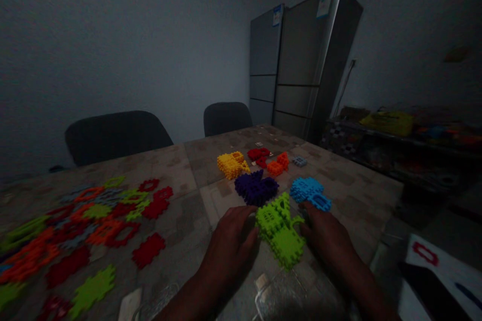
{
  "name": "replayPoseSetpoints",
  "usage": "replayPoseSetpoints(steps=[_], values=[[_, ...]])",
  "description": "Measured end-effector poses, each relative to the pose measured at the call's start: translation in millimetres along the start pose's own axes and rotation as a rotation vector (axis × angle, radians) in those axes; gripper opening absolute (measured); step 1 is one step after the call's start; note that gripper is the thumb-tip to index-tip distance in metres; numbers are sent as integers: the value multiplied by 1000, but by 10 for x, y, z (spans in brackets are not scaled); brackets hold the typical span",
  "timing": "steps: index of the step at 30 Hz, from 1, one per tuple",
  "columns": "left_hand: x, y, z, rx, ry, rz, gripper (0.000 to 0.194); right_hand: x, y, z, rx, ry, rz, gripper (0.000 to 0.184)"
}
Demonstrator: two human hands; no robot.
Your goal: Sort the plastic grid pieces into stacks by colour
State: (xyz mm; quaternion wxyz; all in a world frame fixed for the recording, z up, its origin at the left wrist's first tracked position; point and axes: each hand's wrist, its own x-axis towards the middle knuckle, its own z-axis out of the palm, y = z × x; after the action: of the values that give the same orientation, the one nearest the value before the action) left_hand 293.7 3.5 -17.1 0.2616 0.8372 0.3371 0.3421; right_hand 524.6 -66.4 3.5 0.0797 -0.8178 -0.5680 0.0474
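A stack of lime-green toothed interlocking building pieces (280, 233) is between my hands near the table's front, with some pieces tilted up. My left hand (235, 233) grips its left side, fingers curled. On the other side, my right hand (327, 233) closes on the right edge, its fingertips partly hidden. Just beyond lie a dark purple pile (256, 188) and a light blue pile (309, 192) of similar pieces. Farther back sit yellow pieces (230, 164), red pieces (259, 154), orange pieces (277, 164) and a small grey group (299, 161).
Mixed loose pieces (107, 230) in red, orange, green and grey spread over the left of the patterned table (181, 241). Two dark chairs (116, 133) stand behind it. A fridge (301, 60) and a cluttered shelf (376, 135) are beyond. At lower right is a white surface (410, 276) with a dark object.
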Motion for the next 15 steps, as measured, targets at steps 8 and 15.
replayPoseSetpoints(steps=[8, 15], values=[[-75, 1, -25, -33, -15, -29, 36, 11, -24, -21, -65, -5, -23, 34], [-72, 23, -14, -41, 0, -32, 38, -49, -7, -35, 7, 33, -28, 31]])
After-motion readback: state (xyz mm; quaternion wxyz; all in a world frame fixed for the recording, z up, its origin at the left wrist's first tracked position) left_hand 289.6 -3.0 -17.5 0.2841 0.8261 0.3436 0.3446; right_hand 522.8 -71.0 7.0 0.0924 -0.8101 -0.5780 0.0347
